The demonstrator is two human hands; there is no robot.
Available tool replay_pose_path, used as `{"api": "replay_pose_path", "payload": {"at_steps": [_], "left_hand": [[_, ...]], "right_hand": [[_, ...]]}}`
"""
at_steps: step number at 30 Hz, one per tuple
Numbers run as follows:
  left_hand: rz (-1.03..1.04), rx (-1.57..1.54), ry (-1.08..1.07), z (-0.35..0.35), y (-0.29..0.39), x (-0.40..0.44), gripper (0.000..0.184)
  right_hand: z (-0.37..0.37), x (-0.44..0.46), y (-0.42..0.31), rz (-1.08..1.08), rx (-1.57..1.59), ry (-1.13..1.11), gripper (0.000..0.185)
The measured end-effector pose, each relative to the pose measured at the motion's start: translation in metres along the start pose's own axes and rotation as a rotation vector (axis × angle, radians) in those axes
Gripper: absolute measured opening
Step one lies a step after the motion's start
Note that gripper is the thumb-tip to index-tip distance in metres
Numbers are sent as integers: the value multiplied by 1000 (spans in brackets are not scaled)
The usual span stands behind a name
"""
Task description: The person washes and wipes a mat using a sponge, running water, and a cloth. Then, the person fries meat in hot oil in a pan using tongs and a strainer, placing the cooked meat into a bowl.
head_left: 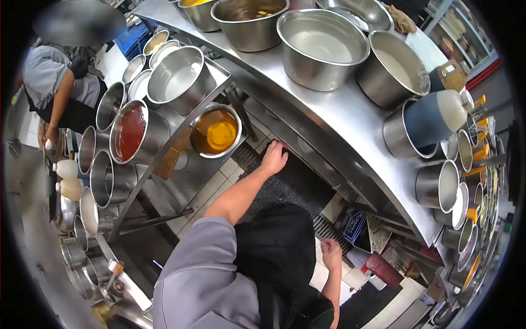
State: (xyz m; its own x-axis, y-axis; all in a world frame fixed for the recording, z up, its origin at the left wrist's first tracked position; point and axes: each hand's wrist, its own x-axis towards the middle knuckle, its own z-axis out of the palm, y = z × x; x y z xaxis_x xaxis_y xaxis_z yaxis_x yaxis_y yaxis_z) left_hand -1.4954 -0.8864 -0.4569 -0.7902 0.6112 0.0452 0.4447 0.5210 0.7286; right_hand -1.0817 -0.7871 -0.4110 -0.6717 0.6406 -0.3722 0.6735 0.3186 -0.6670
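Observation:
My left hand point(274, 158) reaches forward over the dark floor mat, between the two steel counters. Its fingers are loosely bent and somewhat apart, with nothing seen in them. Closest to it is a steel pot of amber liquid point(216, 131) on the left-hand unit, its rim a short way from my wrist and not touched. My right hand point(331, 253) hangs low beside my black apron point(279, 241). Its fingers are curled in, and no object shows in it. Below and right of that hand, a dark red cylindrical container point(383, 270) is near the floor.
Large steel pots, one with cloudy liquid point(329, 46), line the right-hand counter point(350, 118). A squeeze bottle of dark sauce point(435, 118) leans in a pot. A red sauce pot point(130, 131) is on the left. Another person point(60, 82) stands far left.

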Motion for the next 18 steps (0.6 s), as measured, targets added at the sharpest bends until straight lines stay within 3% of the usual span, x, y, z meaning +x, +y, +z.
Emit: {"api": "replay_pose_path", "payload": {"at_steps": [1,2,3,6,7,9,11,12,13,15,17,18], "left_hand": [[87,31,110,0,7,14,33],[120,-6,135,1,15,25,35],[124,29,120,-2,29,37,36],[162,240,67,14,55,76,54],[297,339,111,55,26,100,53],[257,387,-190,62,48,122,49],[460,149,123,112,33,148,44],[725,12,418,83,73,139,43],[638,136,314,111,61,152,41],[276,-1024,-16,162,51,154,43],[701,-218,148,137,72,133,48],[756,-93,167,121,86,120,49]], "right_hand": [[7,-1,9,-63,-32,4,18],[12,-4,11,13,-16,-19,17],[17,-7,14,90,5,-33,17],[26,-11,29,6,-21,-46,16],[27,-12,31,14,-29,-60,15],[29,-11,35,55,-30,-71,15],[30,-9,35,64,-33,-34,16],[31,-9,39,99,-30,-49,17],[30,-6,39,135,-25,-64,18],[26,-7,36,105,-19,-5,22],[23,-10,31,179,-36,-57,24],[22,-14,30,182,-27,-48,25]]}}
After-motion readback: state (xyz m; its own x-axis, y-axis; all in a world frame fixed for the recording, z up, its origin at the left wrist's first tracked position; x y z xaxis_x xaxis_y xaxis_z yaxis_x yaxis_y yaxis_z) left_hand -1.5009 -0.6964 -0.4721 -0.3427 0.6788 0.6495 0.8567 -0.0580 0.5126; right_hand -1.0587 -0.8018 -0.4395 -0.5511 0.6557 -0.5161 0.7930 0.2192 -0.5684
